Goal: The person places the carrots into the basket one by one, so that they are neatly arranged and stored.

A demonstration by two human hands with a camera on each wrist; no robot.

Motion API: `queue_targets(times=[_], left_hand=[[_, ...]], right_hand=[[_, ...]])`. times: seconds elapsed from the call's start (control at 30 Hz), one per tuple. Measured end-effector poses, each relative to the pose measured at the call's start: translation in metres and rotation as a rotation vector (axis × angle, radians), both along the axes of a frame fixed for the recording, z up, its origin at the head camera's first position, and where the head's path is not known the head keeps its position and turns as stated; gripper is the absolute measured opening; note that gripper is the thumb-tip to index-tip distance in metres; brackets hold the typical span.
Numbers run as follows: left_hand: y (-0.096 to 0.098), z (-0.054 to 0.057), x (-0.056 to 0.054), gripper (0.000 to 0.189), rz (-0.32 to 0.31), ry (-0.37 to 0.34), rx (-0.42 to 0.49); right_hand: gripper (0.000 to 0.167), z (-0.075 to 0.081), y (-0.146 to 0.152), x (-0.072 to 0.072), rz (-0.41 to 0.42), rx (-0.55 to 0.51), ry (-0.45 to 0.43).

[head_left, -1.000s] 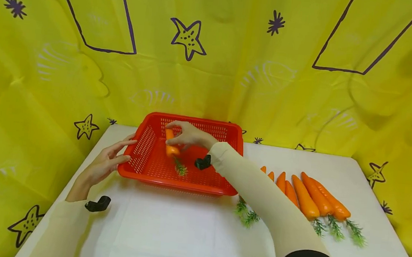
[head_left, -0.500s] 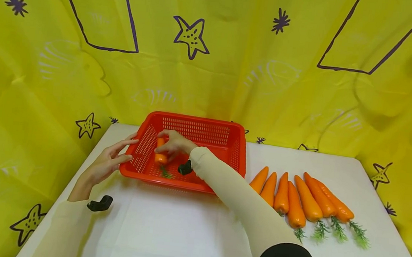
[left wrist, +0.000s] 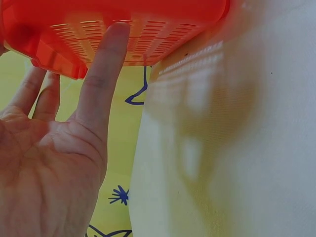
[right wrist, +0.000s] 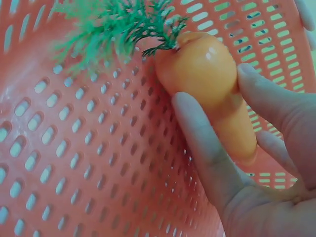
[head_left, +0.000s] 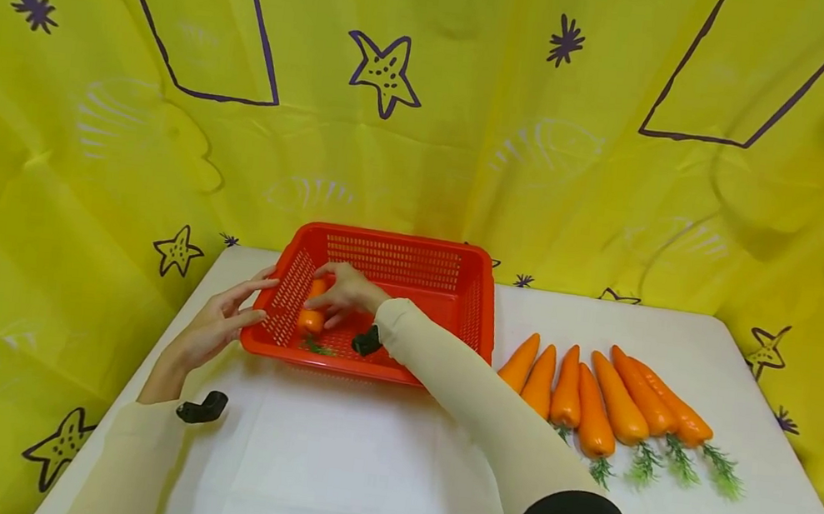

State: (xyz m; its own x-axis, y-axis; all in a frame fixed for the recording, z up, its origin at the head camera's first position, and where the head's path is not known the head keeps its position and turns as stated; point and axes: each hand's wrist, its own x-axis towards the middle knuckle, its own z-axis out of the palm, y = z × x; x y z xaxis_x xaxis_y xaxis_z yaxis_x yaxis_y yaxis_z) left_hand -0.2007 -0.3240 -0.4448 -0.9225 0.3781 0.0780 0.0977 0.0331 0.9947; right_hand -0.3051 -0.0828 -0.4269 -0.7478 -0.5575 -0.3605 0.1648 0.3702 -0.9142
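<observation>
A red perforated plastic basket [head_left: 483, 298] stands at the back of the white table. My right hand [head_left: 351, 291] reaches into it and holds an orange carrot [right wrist: 197, 74] with a green leafy top, thumb and fingers on either side. The carrot lies low along the basket's left wall, its thick end towards me. Its tip is partly hidden by the fingers in the head view. My left hand [head_left: 212, 326] touches the basket's left side with extended fingers; the left wrist view shows one straight finger [left wrist: 101, 79] against the slotted wall.
To the right of the basket, several orange carrots [head_left: 619, 400] with green tops lie side by side on the white table [head_left: 330, 466]. A yellow curtain [head_left: 456, 128] with drawn starfish hangs close behind the basket and along both sides.
My right hand has carried the carrot left and down to the basket's left wall, where it now lies straighter. The left hand stays at the basket's side.
</observation>
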Motion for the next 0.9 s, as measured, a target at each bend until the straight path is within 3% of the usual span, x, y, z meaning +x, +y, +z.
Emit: queue_targets(times=[0.43,0.73,0.9], left_hand=[[0.007,-0.001,0.000,0.050,-0.013,0.012,0.016],[0.006,0.000,0.000,0.052,-0.010,-0.002,0.001],[0.003,0.003,0.002,0.052,-0.005,0.003,-0.012]], right_hand=[[0.067,0.001,0.003,0.003,0.003,-0.011,0.016],[0.078,0.008,0.016,0.002,0.117,0.028,-0.002],[0.080,0.016,0.027,0.003,0.198,0.106,0.066]])
